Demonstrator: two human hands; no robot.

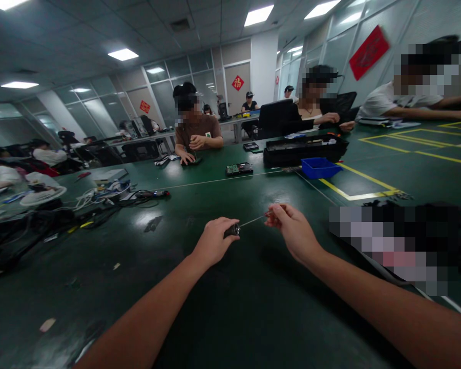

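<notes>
Over the green table, my left hand is closed around the dark handle of a screwdriver. Its thin metal shaft points to the right, tilted slightly upward. At the shaft's far end, the fingers of my right hand are pinched together on the tip. Whether a small part also sits between those fingers cannot be made out. Both hands are held above the tabletop, near its middle.
A hard drive lies farther back, near a black case and a blue tray. Tangled cables spread at left. Co-workers sit across the table. Yellow tape marks the right side, where a blurred-out item lies closer.
</notes>
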